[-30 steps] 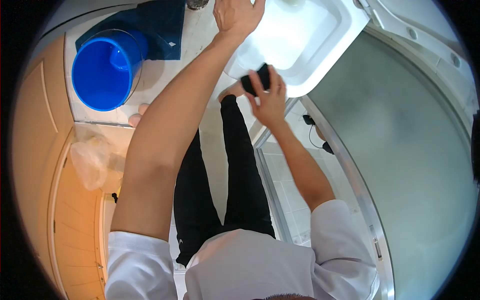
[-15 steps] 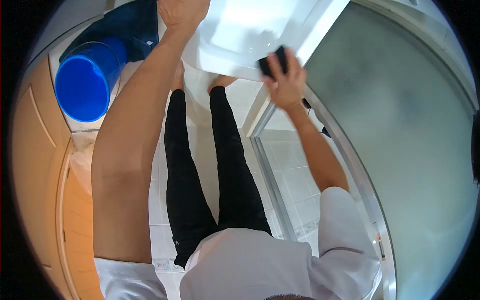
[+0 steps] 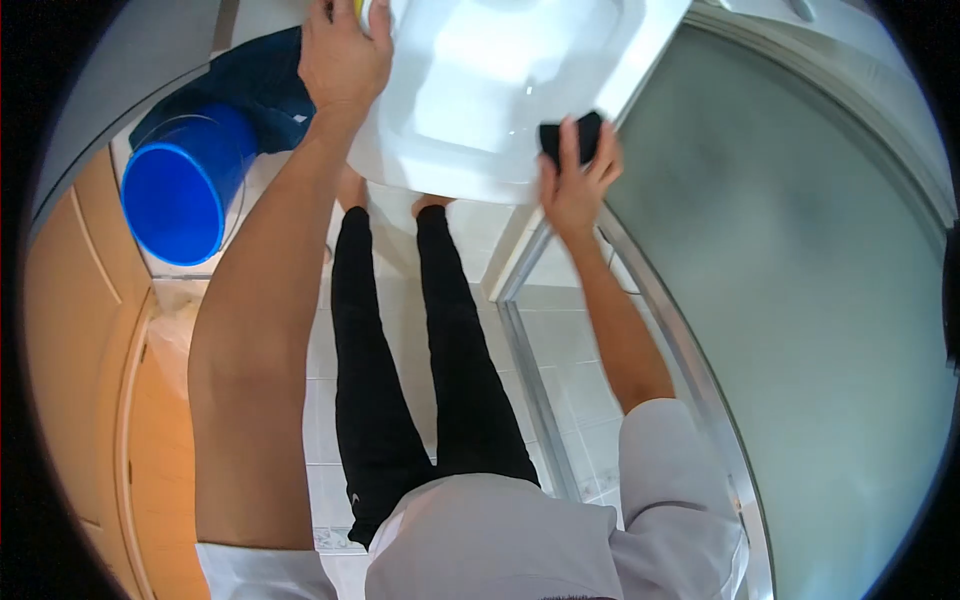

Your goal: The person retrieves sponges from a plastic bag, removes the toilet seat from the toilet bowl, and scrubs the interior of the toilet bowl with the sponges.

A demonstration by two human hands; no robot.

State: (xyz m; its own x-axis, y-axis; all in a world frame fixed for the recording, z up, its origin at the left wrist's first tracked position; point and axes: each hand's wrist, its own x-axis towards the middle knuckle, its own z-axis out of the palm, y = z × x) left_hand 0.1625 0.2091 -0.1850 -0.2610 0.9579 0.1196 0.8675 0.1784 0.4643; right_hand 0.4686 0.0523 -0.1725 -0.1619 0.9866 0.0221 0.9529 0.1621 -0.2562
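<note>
My right hand (image 3: 578, 190) is closed around a black sponge-like pad (image 3: 570, 140), fingers over its face. It is at the right front rim of a white sink (image 3: 450, 180), pad against or just over the rim. My left hand (image 3: 345, 60) is at the sink's left edge near the top of the view. Something yellow (image 3: 360, 8) shows between its thumb and fingers, mostly cut off by the frame, so its kind is not clear. The sink basin looks wet, with glossy reflections and small spots inside.
A blue bucket (image 3: 175, 200) lies tipped toward me on the left, beside dark cloth (image 3: 265, 90). A frosted shower door (image 3: 800, 280) in a metal frame is close on the right. A wooden door (image 3: 75, 340) is at the left. Pale tiles (image 3: 575, 345) cover the floor.
The view has shifted, so more of the sink shows. My right hand with the black pad has moved slightly right along the rim. The yellow thing at my left hand has come into view.
</note>
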